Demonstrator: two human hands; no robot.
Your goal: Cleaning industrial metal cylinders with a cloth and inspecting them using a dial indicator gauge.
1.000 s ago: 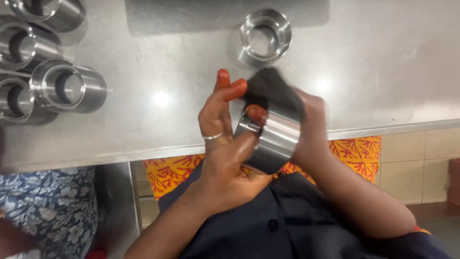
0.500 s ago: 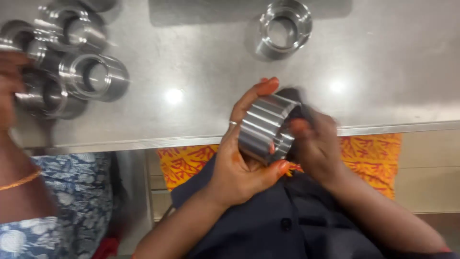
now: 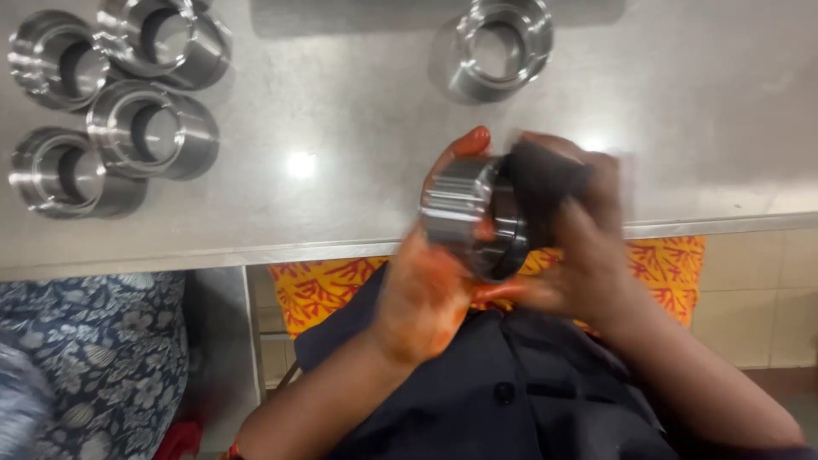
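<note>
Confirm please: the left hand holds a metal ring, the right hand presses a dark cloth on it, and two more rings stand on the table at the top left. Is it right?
Not quite. The head view shows four rings at the top left of the table, not two. The rest holds: the left hand holds a metal ring, and the right hand presses a dark cloth on it.

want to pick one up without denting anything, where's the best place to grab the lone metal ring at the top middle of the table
Probably the outer wall of the lone metal ring, thumb one side, fingers opposite, coming straight down. It stands with its bore facing up and bare table around it, so the sides look reachable. The left hand holds a similar ring around its outside; the right hand presses a dark cloth to it.
</note>
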